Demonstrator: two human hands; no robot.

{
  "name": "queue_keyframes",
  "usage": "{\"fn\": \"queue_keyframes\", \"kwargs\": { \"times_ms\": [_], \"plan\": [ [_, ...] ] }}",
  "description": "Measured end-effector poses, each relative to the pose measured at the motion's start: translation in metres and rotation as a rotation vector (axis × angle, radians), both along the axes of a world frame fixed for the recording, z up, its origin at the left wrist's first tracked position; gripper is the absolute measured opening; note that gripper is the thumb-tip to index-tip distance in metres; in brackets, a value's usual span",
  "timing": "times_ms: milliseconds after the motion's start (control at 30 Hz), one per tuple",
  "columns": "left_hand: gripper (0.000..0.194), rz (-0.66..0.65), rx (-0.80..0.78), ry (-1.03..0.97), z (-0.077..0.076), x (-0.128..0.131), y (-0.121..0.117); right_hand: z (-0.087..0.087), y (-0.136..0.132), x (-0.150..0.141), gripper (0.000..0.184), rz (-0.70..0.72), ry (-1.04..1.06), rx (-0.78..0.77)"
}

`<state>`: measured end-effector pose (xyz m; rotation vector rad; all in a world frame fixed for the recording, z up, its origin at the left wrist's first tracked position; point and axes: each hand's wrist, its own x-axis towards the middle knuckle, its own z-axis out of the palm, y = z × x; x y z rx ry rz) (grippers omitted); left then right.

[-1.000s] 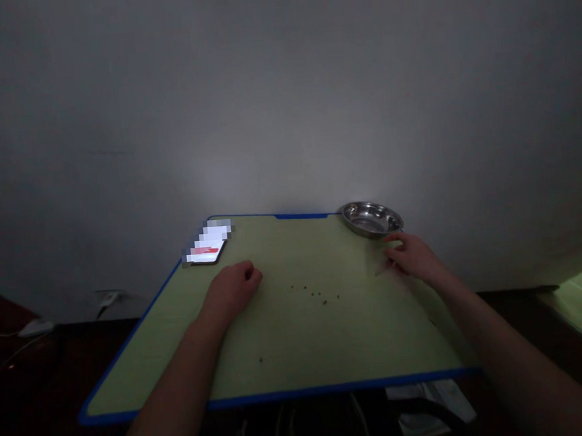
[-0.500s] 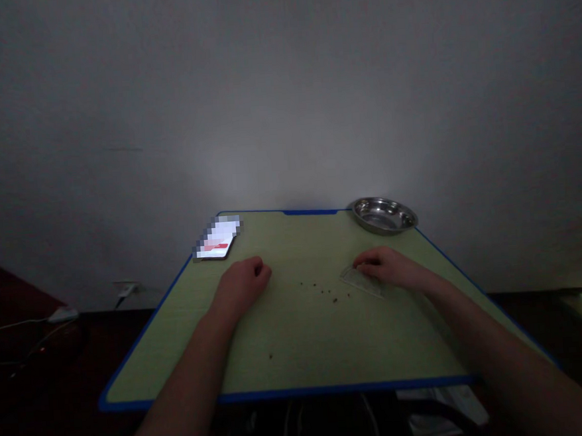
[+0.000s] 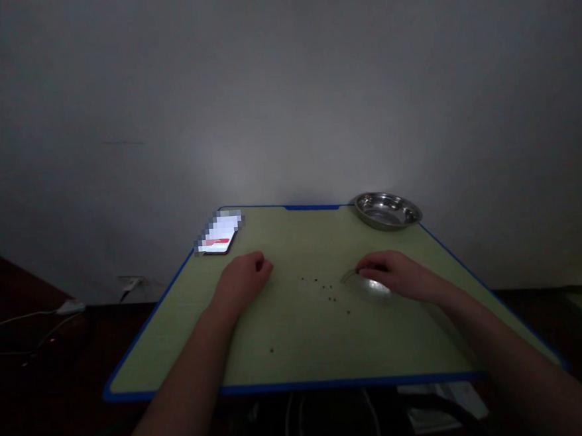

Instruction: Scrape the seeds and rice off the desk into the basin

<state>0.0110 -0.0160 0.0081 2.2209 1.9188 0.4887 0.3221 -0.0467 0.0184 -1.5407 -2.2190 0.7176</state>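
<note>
Right hand (image 3: 382,271) pinches a clear piece (image 3: 376,290) nearer the viewer than the bowl (image 3: 390,225), where a careless sideways swing could scatter dark specks (image 3: 316,280); left hand (image 3: 243,278) is curled closed, well left of the bowl.

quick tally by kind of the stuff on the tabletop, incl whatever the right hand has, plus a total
phone: 1
metal bowl: 1
clear piece in the fingers of the right hand: 1
small dark bits: 8 that show
total: 11, not counting any bits hidden from view
</note>
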Motion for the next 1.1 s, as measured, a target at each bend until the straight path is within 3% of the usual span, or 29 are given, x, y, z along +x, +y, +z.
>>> {"fn": "queue_keyframes", "kwargs": {
  "times_ms": [233, 333, 433, 700, 1100],
  "plan": [
    [0.026, 0.009, 0.004, 0.006, 0.000, -0.001, -0.001, 0.017, 0.002, -0.060, 0.014, 0.076, 0.056, 0.031],
    [0.026, 0.012, 0.020, -0.012, -0.001, -0.002, 0.000, 0.015, 0.010, -0.091, 0.013, 0.098, 0.084, 0.008],
    [0.026, 0.020, 0.016, -0.021, -0.002, -0.003, 0.000, 0.008, 0.022, -0.103, 0.012, 0.070, 0.059, -0.040],
    [0.026, 0.028, 0.009, 0.022, 0.001, -0.001, 0.000, -0.004, 0.043, -0.060, 0.011, -0.069, 0.028, -0.092],
    [0.026, 0.016, 0.008, 0.013, -0.002, -0.003, 0.002, 0.000, 0.035, 0.000, 0.016, -0.205, 0.106, -0.158]
  ]
}}
